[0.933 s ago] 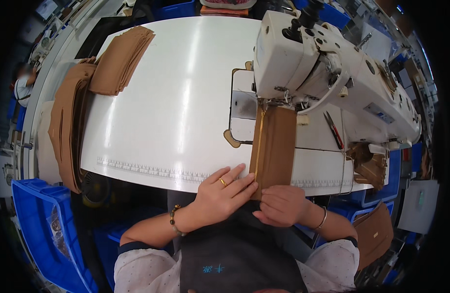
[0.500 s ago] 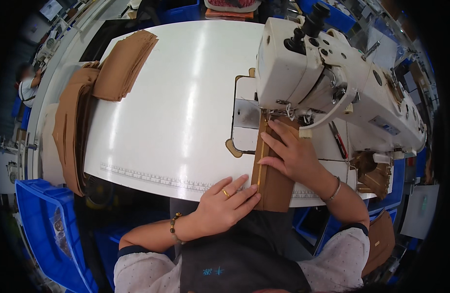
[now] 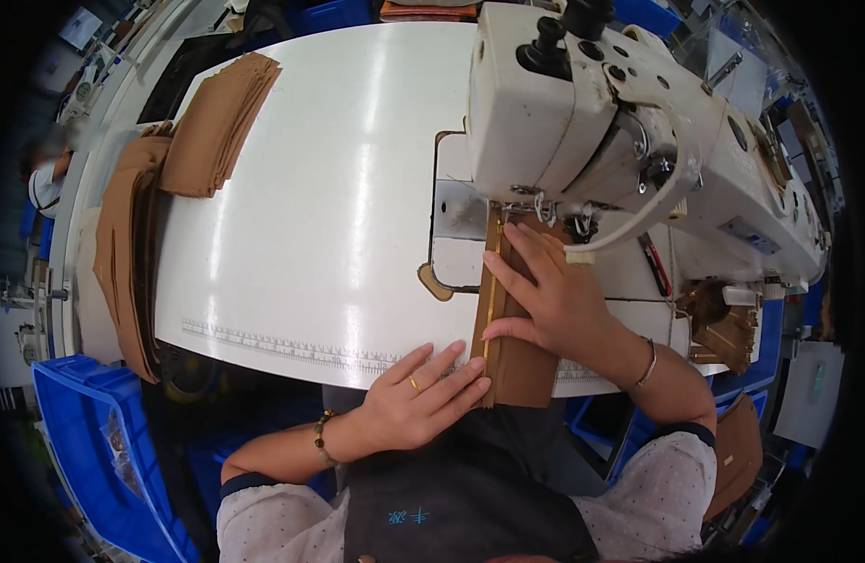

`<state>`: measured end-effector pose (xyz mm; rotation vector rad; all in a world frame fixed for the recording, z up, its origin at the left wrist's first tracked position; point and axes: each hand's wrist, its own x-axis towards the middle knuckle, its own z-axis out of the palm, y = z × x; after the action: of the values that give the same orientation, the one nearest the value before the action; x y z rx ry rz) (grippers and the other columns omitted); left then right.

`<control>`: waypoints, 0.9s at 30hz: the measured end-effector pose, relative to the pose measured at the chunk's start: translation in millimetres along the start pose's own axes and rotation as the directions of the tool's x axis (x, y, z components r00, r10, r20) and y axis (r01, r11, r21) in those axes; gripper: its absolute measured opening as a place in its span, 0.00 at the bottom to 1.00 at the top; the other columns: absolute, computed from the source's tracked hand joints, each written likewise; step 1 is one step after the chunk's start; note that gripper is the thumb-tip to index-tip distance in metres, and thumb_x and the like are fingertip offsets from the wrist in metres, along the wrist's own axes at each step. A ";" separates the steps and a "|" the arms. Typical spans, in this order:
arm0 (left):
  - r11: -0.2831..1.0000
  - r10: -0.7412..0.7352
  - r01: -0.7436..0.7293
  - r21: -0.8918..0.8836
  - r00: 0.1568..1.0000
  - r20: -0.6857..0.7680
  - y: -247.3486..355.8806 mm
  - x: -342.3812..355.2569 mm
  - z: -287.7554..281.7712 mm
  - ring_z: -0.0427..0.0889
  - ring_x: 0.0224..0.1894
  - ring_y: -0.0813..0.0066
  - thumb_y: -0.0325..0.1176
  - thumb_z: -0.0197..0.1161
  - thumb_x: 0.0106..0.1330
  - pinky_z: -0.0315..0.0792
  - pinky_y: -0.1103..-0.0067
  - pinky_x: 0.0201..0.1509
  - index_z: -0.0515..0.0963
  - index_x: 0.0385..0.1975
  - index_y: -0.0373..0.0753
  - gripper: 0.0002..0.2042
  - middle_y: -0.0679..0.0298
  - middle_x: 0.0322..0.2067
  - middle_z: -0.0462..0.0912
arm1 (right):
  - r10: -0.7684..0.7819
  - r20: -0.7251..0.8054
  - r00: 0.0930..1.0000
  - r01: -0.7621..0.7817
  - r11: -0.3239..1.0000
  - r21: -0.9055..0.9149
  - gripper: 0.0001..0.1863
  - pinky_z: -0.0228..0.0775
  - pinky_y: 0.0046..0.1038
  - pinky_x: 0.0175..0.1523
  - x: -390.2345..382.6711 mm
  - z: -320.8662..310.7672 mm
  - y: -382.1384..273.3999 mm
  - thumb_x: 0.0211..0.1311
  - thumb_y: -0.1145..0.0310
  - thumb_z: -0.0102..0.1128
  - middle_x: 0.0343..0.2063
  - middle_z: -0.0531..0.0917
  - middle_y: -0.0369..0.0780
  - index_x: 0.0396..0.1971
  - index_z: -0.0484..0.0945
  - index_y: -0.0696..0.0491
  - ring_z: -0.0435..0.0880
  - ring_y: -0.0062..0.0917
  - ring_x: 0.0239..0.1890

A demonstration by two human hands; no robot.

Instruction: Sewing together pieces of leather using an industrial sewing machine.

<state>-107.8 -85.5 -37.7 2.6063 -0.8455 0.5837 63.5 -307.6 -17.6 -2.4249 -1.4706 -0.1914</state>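
A brown fabric piece (image 3: pixel 526 368) with a gold-toothed zipper (image 3: pixel 491 305) along its left side lies on the white table, its far end under the presser foot area of a white sewing machine (image 3: pixel 592 122). Spread over the fabric, my right hand (image 3: pixel 556 293) presses it flat; its fingertips rest beside the zipper, close to the machine's foot. My left hand (image 3: pixel 421 402), fingers stretched out, lies at the near end of the piece, fingertips touching its left edge. The needle itself is hard to make out.
Stacked brown fabric pieces (image 3: pixel 217 122) and a folded brown pile (image 3: pixel 128 244) lie at the table's left end. Red-and-black snips (image 3: pixel 654 267) rest right of the machine's foot. A blue bin (image 3: pixel 95 441) stands lower left. Another person sits far left.
The whole view has shifted slightly, so the machine and table appear farther left and up. Both hands stay on the fabric in nearly the same places.
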 end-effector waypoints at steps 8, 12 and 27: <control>0.998 0.038 -0.041 -0.047 0.997 -0.063 -1.7 -11.2 -1.3 0.86 0.62 0.62 0.34 0.70 0.68 0.77 0.66 0.66 0.88 0.53 0.46 0.14 0.65 0.58 0.89 | 0.053 0.035 0.998 -0.051 0.998 -0.039 0.53 0.79 0.47 0.64 -5.1 -0.6 -3.4 0.46 0.27 0.71 0.69 0.75 0.56 0.66 0.80 0.52 0.77 0.53 0.70; 0.986 -0.139 0.145 0.086 0.988 -0.072 -24.3 -28.3 -32.9 0.86 0.63 0.59 0.35 0.76 0.66 0.79 0.63 0.64 0.87 0.53 0.44 0.16 0.64 0.55 0.89 | -0.036 -0.051 0.998 0.030 0.993 -0.116 0.54 0.80 0.44 0.55 -3.4 -1.1 -3.5 0.47 0.24 0.68 0.69 0.76 0.58 0.63 0.82 0.55 0.81 0.52 0.66; 0.142 -0.745 0.865 0.481 0.413 -0.524 -239.1 -175.6 -210.3 0.88 0.45 0.41 0.46 0.58 0.81 0.81 0.58 0.50 0.86 0.53 0.36 0.19 0.46 0.41 0.90 | 0.029 -0.026 0.999 -0.030 0.998 -0.053 0.55 0.67 0.55 0.71 -8.6 5.8 -0.9 0.45 0.26 0.70 0.72 0.73 0.55 0.67 0.78 0.53 0.74 0.55 0.70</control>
<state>-148.4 272.1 14.1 2.9760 1.1917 0.8275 58.4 -312.6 -25.1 -2.4754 -1.4355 -0.2561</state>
